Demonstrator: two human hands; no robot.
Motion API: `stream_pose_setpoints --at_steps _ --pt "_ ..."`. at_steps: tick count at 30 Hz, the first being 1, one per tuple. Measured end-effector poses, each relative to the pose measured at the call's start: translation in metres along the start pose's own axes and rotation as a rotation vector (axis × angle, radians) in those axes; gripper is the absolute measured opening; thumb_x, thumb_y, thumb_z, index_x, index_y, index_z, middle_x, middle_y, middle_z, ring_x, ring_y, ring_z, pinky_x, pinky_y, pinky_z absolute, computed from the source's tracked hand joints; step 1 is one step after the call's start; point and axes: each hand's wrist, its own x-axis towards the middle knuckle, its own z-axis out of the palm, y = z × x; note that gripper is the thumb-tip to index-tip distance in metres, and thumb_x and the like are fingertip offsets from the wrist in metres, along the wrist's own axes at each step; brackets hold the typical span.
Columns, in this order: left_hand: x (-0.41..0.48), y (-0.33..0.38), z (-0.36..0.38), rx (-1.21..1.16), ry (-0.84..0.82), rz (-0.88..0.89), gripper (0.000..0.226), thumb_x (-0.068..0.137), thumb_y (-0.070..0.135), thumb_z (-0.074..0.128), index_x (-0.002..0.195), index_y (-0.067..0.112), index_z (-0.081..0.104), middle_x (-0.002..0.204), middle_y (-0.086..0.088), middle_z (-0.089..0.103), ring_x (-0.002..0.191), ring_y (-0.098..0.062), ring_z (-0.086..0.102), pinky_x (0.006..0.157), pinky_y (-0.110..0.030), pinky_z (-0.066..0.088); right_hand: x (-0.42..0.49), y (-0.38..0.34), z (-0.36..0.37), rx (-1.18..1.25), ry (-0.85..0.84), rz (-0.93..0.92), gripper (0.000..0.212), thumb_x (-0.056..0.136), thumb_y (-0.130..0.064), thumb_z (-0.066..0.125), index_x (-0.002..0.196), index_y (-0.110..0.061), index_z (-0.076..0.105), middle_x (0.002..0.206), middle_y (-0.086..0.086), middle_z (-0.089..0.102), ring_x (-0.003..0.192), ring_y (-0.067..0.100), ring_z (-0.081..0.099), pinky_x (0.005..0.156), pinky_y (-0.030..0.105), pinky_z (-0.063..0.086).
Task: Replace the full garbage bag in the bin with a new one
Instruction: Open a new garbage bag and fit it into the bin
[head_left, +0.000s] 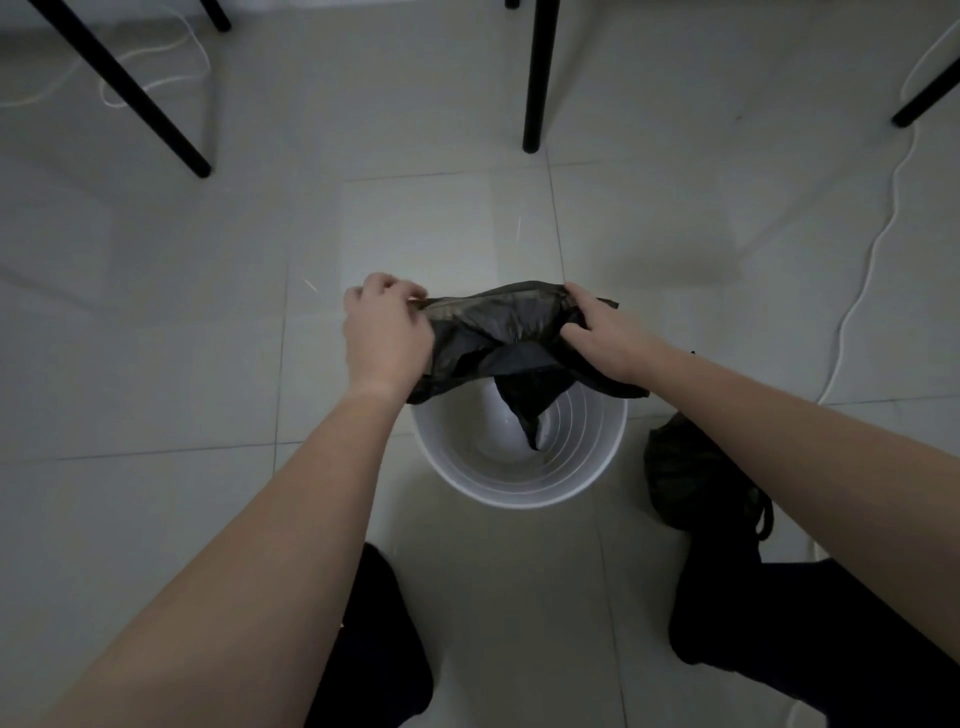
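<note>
1. Bin (519, 488): round white plastic with a ribbed inner wall, on glossy pale floor tiles (208, 364).
2. New bag (498, 332): thin crinkled black film held over the bin's far side, one tail hanging inside.
3. Left hand (387, 332): fingers curled, pinching the bag's left edge.
4. Right hand (597, 327): gripping its right edge.
5. Full bag (675, 467): dark and bulging, just right of the bin.

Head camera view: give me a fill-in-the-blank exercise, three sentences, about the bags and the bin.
1. The left hand and right hand both grip a ____ garbage bag.
2. They hold it above a round ____ bin.
3. The full bag sits on the floor to the bin's ____.

Missing words: black; white; right.
</note>
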Motion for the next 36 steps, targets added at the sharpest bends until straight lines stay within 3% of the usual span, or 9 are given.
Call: stream_pose_setpoints --at_steps 3,7,14,18,25,28,30,33,36 --pt "-0.002 0.025 0.007 -0.042 -0.135 0.201 0.034 0.099 0.019 0.054 0.127 0.014 0.073 0.128 -0.007 0.069 0.123 -0.032 0.058 0.109 -0.040 0.045 0.000 0.000 0.005 0.070 0.044 0.013 0.060 0.094 -0.039 0.045 0.151 -0.026 0.028 0.134 0.008 0.056 0.112 0.027 0.057 0.091 0.040 0.046" --pt "-0.005 0.029 0.025 0.000 -0.438 0.116 0.061 0.108 0.046 0.048 0.157 0.010 0.044 0.157 -0.014 0.052 0.145 -0.033 0.047 0.121 -0.044 0.037 0.005 0.001 0.011 0.065 0.024 0.079 0.053 0.101 -0.040 0.044 0.149 -0.016 0.040 0.134 0.013 0.058 0.117 0.030 0.055 0.090 0.035 0.040" --pt "-0.009 -0.012 0.038 -0.257 -0.604 -0.250 0.077 0.097 0.078 0.039 0.147 0.022 0.053 0.146 -0.007 0.060 0.133 -0.029 0.056 0.102 -0.037 0.040 0.005 0.001 0.008 0.304 -0.045 0.276 0.091 0.095 -0.081 0.022 0.134 -0.012 0.065 0.144 0.014 0.058 0.132 0.032 0.054 0.106 0.037 0.032" --pt "-0.016 -0.028 0.042 -0.404 -0.672 -0.361 0.083 0.098 0.081 0.028 0.141 0.019 0.063 0.145 -0.006 0.063 0.135 -0.027 0.056 0.117 -0.042 0.038 0.000 0.014 0.021 0.502 -0.185 0.380 0.087 0.089 -0.088 0.021 0.110 -0.023 0.075 0.130 0.012 0.068 0.119 0.028 0.063 0.115 0.045 0.039" --pt "-0.030 -0.038 0.030 -0.007 -0.331 -0.171 0.058 0.108 0.053 0.045 0.145 0.010 0.056 0.144 -0.016 0.060 0.134 -0.039 0.053 0.112 -0.049 0.043 -0.017 0.038 0.031 0.343 -0.121 0.447 0.086 0.096 -0.078 0.024 0.130 -0.012 0.067 0.129 0.014 0.063 0.123 0.034 0.059 0.109 0.044 0.043" --pt "-0.034 -0.029 0.017 0.101 -0.154 0.052 0.037 0.100 0.018 0.057 0.137 0.014 0.063 0.135 -0.011 0.063 0.125 -0.037 0.054 0.109 -0.047 0.044 -0.029 0.046 0.026 0.129 0.107 0.309 0.048 0.106 -0.044 0.039 0.098 -0.007 0.067 0.097 0.014 0.065 0.108 0.040 0.062 0.079 0.038 0.047" --pt "-0.042 -0.012 0.008 0.036 -0.137 0.164 0.032 0.095 0.014 0.059 0.125 0.019 0.070 0.125 -0.007 0.066 0.117 -0.032 0.058 0.105 -0.042 0.046 -0.041 0.044 0.020 -0.073 0.377 0.130 0.031 0.103 -0.030 0.046 0.102 -0.004 0.064 0.097 0.011 0.057 0.105 0.040 0.057 0.079 0.039 0.041" --pt "-0.060 0.015 -0.002 -0.113 -0.442 0.164 0.029 0.095 0.037 0.067 0.122 0.026 0.072 0.120 0.001 0.071 0.112 -0.021 0.066 0.102 -0.035 0.051 -0.065 0.014 0.015 -0.085 0.434 -0.124 0.034 0.093 -0.052 0.051 0.116 -0.027 0.057 0.110 -0.008 0.049 0.103 0.018 0.051 0.081 0.034 0.040" --pt "-0.089 0.023 -0.003 0.186 -0.568 0.322 0.063 0.081 0.066 0.070 0.134 0.031 0.065 0.130 0.005 0.066 0.119 -0.021 0.062 0.102 -0.042 0.051 -0.092 -0.008 0.026 -0.306 0.250 -0.307 0.047 0.080 -0.070 0.057 0.113 -0.036 0.052 0.108 -0.010 0.056 0.097 0.014 0.055 0.081 0.033 0.049"
